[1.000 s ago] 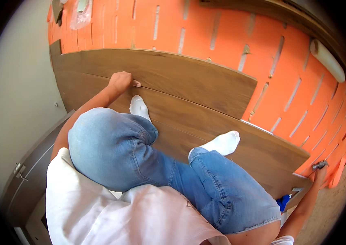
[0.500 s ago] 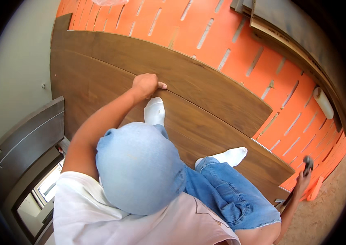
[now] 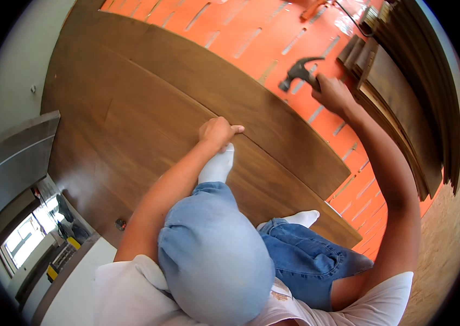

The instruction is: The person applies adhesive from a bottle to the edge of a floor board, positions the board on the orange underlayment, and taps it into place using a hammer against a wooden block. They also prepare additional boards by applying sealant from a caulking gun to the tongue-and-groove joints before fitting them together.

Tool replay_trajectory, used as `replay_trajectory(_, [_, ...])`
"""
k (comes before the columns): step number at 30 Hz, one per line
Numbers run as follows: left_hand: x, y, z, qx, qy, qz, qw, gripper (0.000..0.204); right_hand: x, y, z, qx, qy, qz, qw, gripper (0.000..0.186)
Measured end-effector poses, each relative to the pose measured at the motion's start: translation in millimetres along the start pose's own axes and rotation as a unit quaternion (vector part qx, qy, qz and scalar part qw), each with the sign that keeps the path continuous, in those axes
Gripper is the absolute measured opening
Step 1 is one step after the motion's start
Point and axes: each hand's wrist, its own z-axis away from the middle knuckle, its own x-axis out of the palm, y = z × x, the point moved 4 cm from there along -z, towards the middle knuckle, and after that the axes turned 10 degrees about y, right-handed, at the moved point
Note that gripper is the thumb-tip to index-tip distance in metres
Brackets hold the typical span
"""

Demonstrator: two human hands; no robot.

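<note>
Head view: right hand (image 3: 334, 93) raised with hammer (image 3: 298, 71)

No package, label, sign or screen showed plainly anywhere in the view. The only doubtful spot was a small yellow and dark object (image 3: 66, 255) at the lower left, beside the pale floor strip near the bright opening; it may have been a box or a carton, but it was too small and too bent by the lens to tell.
</note>
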Motion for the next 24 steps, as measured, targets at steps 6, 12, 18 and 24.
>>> replay_trajectory(6, [-6.2,-1.4,-4.9,-0.001,-0.035,0.023,0.999,0.063,27.1,-82.2,-79.2,0.028,-0.071,-0.121,0.990,0.024])
replay_trajectory(12, [-10.6,-10.9,-6.8,0.003,-0.062,0.045,0.997,0.056,23.8,-91.6,-98.9,0.030,-0.100,-0.119,0.987,0.027])
replay_trajectory(18, [-8.9,-7.2,-4.6,0.011,-0.076,0.048,0.996,0.053,35.7,-89.1,-103.7,0.048,-0.145,-0.128,0.980,0.022])
replay_trajectory(24, [-5.8,-8.8,-4.9,0.013,-0.074,0.056,0.996,0.061,37.7,-88.7,-109.9,0.088,-0.127,-0.177,0.972,0.021])
